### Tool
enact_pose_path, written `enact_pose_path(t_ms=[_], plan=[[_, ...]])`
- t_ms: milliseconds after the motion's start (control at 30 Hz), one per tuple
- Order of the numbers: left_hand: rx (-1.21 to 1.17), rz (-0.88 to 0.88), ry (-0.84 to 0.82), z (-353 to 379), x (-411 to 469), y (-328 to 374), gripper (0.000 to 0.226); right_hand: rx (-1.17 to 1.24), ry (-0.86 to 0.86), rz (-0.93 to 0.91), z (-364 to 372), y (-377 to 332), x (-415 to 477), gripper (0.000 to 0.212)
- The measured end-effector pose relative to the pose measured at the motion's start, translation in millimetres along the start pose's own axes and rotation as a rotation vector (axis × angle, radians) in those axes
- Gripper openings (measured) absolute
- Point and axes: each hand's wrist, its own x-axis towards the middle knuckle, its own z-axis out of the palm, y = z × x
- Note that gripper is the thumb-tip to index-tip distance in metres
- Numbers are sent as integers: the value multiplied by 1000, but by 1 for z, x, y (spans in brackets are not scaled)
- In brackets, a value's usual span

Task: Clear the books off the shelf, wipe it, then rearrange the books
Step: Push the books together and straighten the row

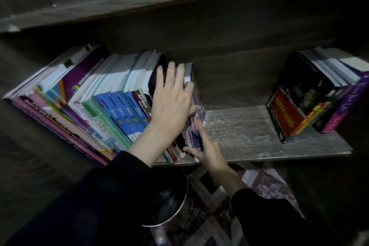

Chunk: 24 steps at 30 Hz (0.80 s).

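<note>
Head view: left hand (171, 96), grip apart, flat on book row (111, 102); right hand (207, 150) clamps end book (194, 134); shelf (239, 130) half-bare (clearing or restocking, unclear).

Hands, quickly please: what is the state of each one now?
Left hand: open, straight fingers pressing on the row of books.
Right hand: closed, gripping the end book.
</note>
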Motion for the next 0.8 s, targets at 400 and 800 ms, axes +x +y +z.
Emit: enact_pose_path(t_ms=[400,800], plan=[[150,168,-347,8,1,-20,88,-77,-227,7,-20,5,16,98],[111,135,-255,17,1,-16,78,-102,-189,57,-12,7,20,102]])
